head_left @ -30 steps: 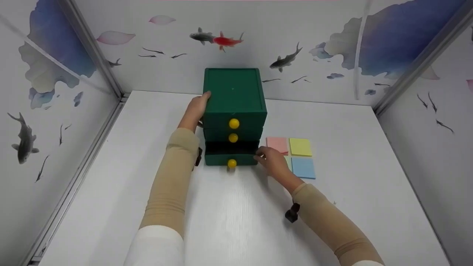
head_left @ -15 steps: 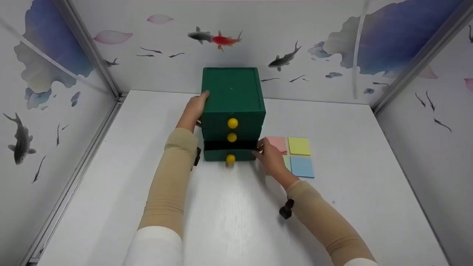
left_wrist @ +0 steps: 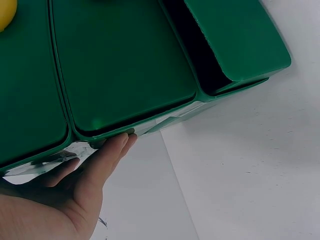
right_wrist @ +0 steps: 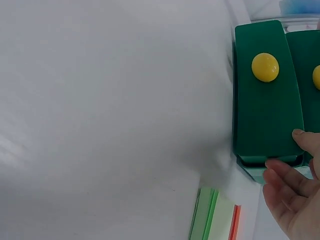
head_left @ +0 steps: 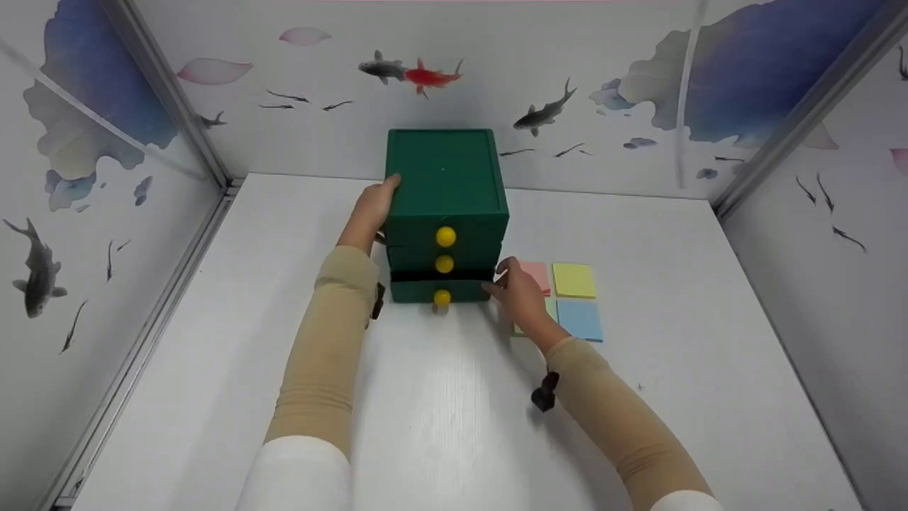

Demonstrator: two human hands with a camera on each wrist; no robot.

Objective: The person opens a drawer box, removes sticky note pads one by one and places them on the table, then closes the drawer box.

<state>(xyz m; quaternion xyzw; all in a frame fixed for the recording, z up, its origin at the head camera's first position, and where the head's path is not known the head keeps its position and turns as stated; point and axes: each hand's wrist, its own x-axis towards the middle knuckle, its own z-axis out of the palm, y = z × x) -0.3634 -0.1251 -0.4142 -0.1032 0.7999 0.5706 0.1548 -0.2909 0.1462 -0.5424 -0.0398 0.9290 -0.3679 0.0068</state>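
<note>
A green cabinet point(head_left: 445, 177) with three drawers and yellow knobs stands at the back middle of the table. Its bottom drawer point(head_left: 415, 292) sticks out a little, leaving a narrow dark gap above it. My left hand point(head_left: 370, 211) rests against the cabinet's left side; in the left wrist view its fingers point(left_wrist: 112, 150) lie along that wall. At the drawer's right front corner is my right hand point(head_left: 523, 298). The right wrist view shows its thumb point(right_wrist: 306, 140) pressing the drawer front, with the fingers loosely bent beside the drawer's side wall.
Right of the cabinet lie sticky-note pads: pink point(head_left: 537, 275), yellow point(head_left: 574, 281), blue point(head_left: 580, 321) and a green one point(head_left: 550, 309) partly behind my right hand. The white table point(head_left: 425, 419) is bounded by walls printed with fish at the back and sides.
The bottom drawer has slid inward, toward the cabinet, and its gap has narrowed. My right hand has moved forward with it. The left hand has stayed at the cabinet's side.
</note>
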